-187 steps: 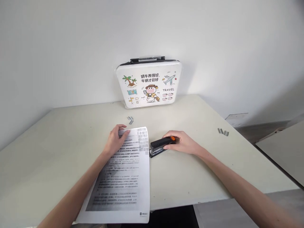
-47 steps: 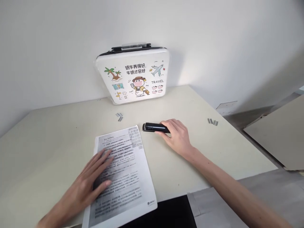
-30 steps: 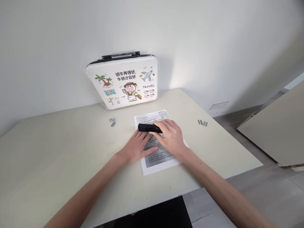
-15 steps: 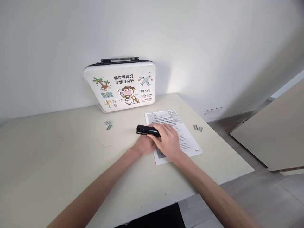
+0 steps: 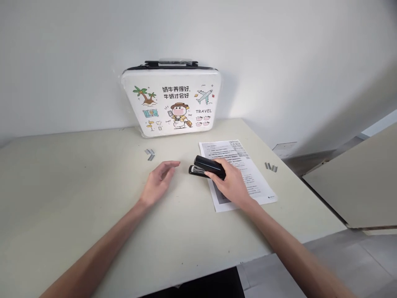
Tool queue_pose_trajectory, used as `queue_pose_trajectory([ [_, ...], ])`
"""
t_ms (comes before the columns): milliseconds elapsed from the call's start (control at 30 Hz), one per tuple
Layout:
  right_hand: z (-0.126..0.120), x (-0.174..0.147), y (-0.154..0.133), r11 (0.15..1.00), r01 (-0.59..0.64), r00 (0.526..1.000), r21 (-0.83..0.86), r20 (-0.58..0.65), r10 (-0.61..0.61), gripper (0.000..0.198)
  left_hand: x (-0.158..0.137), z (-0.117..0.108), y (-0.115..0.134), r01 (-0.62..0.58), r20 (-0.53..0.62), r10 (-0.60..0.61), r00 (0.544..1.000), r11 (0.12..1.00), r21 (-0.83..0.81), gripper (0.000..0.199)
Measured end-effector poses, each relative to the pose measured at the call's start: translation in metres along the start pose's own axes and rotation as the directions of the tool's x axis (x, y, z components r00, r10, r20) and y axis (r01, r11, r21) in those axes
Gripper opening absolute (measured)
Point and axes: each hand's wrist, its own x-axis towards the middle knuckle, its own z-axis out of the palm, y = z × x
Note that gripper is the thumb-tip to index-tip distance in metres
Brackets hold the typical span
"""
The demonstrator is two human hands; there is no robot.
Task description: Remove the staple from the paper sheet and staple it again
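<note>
The case (image 5: 171, 102) reads "奶牛养得好,牛奶才会好" and "TRAVEL".

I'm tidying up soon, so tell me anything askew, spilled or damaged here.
Nothing looks spilled or broken, but the desk looks slightly untidy: small gray strips, perhaps staples, lie jumbled left of the paper, with more strips to its right. Dark specks lie near the front edge.
</note>
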Motion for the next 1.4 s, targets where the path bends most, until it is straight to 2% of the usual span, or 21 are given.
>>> queue_pose_trajectory([
  [167, 0.007, 0.003, -0.012, 0.999, -0.004, 0.983, 0.034, 0.186, -0.002, 0.025, 0.002, 0.004, -0.002, -0.035, -0.140, 0.008, 0.990, 0.980, -0.198, 0.029],
  [300, 0.023, 0.018, -0.022, 0.999, 0.011, 0.954, 0.042, 0.298, -0.023, 0.025, 0.006, 0.001, -0.008, -0.114, -0.312, 0.039, 0.949, 0.967, -0.226, 0.021],
  [400, 0.036, 0.027, -0.026, 0.997, 0.025, 0.942, 0.070, 0.332, -0.047, 0.025, 0.008, -0.005, -0.010, -0.107, -0.372, 0.001, 0.928, 0.958, -0.266, 0.018],
  [600, 0.050, 0.030, -0.024, 0.988, -0.017, 0.938, 0.155, 0.345, -0.038, 0.027, 0.010, -0.008, -0.011, 0.005, -0.355, -0.150, 0.923, 0.926, -0.378, 0.012],
  [833, 0.043, 0.031, -0.022, 0.977, 0.015, 0.926, 0.211, 0.367, -0.094, 0.028, 0.012, -0.007, -0.003, 0.082, -0.325, -0.186, 0.927, 0.947, -0.310, 0.008],
  [967, 0.038, 0.033, -0.016, 0.975, -0.059, 0.972, 0.213, 0.233, 0.008, 0.030, 0.013, -0.008, 0.000, 0.105, -0.325, -0.204, 0.923, 0.949, -0.298, 0.007],
  [1067, 0.038, 0.033, -0.011, 0.977, -0.069, 0.984, 0.202, 0.173, 0.034, 0.031, 0.013, -0.009, 0.000, 0.132, -0.311, -0.225, 0.924, 0.947, -0.294, 0.006],
  [1400, 0.037, 0.031, -0.015, 0.995, -0.040, 0.972, 0.091, 0.234, 0.017, 0.037, 0.010, -0.013, -0.003, 0.102, -0.281, -0.206, 0.938, 0.934, -0.343, 0.007],
])
